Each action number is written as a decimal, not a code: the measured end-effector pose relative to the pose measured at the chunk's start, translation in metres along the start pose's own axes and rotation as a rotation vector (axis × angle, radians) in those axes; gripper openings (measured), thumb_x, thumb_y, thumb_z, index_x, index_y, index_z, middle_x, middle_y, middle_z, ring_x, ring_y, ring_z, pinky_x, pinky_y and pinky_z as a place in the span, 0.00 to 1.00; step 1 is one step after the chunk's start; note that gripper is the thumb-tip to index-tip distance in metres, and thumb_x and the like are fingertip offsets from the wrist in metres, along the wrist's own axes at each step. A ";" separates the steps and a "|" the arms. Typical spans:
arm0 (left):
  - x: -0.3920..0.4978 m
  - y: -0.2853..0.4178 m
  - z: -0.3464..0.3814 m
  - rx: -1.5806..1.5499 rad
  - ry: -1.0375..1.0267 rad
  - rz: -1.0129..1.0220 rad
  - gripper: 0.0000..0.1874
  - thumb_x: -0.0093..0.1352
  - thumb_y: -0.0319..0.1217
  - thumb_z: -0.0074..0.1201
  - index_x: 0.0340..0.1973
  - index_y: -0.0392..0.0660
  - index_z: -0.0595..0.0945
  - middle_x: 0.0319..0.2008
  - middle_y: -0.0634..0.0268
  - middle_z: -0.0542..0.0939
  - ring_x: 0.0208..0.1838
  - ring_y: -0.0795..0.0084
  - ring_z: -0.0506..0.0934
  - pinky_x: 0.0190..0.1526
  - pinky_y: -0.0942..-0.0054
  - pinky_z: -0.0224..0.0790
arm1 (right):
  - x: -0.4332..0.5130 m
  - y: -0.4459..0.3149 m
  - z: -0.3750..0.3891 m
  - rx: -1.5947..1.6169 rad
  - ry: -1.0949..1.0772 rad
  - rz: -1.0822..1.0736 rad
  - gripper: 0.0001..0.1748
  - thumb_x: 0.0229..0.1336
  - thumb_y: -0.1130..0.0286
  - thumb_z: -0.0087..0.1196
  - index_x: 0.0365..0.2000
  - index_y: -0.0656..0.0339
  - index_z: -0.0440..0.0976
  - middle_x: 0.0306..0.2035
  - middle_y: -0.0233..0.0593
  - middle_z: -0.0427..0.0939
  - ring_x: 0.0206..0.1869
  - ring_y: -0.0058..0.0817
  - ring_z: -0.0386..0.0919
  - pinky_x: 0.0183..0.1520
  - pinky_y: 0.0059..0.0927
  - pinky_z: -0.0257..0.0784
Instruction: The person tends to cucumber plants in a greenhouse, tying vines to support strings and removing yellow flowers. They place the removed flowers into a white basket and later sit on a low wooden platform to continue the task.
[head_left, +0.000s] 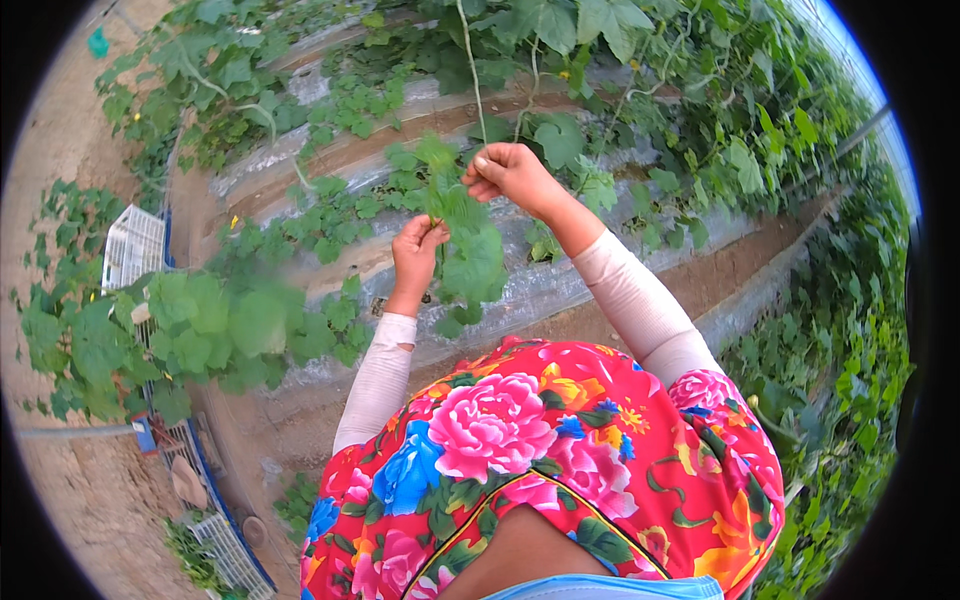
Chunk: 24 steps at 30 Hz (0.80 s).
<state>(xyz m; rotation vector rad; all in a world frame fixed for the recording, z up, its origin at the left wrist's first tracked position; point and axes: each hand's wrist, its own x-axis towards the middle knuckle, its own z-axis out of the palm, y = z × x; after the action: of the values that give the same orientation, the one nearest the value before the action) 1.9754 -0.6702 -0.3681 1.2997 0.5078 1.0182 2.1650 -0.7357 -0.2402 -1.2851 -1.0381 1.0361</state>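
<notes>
My left hand (418, 251) pinches the green stem of a young climbing vine (471, 262), which looks like a cucumber plant, in front of my chest. Broad leaves hang below and to the right of those fingers; the upper leaves are blurred. Higher and to the right, my right hand (517, 180) has its fingers curled at the lower visible end of a pale string (474, 75). That string comes down taut from above. What lies inside the right fingers is hidden.
Plastic-mulched beds (540, 289) cross in front, with low vines. Dense foliage (832, 360) stands at right, with more strings (534, 82) beyond. At left are a white plastic crate (135, 244), another crate (232, 551), a hat-like object (187, 481) and large leaves (202, 315).
</notes>
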 end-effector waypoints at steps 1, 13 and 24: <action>-0.005 -0.006 -0.002 0.118 -0.043 0.002 0.06 0.66 0.19 0.51 0.39 0.36 0.78 0.32 0.68 0.81 0.37 0.78 0.78 0.40 0.78 0.73 | 0.001 -0.006 0.001 -0.009 0.008 -0.008 0.12 0.65 0.70 0.44 0.35 0.70 0.73 0.32 0.41 0.80 0.31 0.24 0.80 0.34 0.25 0.78; 0.000 -0.049 0.001 0.311 0.182 0.184 0.20 0.66 0.24 0.52 0.54 0.33 0.73 0.51 0.56 0.76 0.50 0.69 0.75 0.51 0.70 0.68 | -0.102 0.008 -0.018 -0.741 0.176 -0.426 0.18 0.50 0.74 0.57 0.44 0.66 0.72 0.40 0.48 0.77 0.44 0.46 0.76 0.47 0.40 0.72; -0.040 -0.109 0.018 0.464 0.148 -0.066 0.18 0.64 0.21 0.52 0.49 0.37 0.69 0.42 0.59 0.73 0.42 0.68 0.72 0.49 0.70 0.66 | -0.197 0.058 -0.093 -0.688 0.659 -0.002 0.11 0.52 0.73 0.56 0.37 0.67 0.76 0.36 0.49 0.79 0.39 0.40 0.79 0.43 0.35 0.73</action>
<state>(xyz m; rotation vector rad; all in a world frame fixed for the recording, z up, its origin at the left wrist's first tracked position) 2.0052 -0.7070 -0.4750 1.6078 0.9354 0.9781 2.2106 -0.9470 -0.3024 -1.9943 -0.8861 0.1760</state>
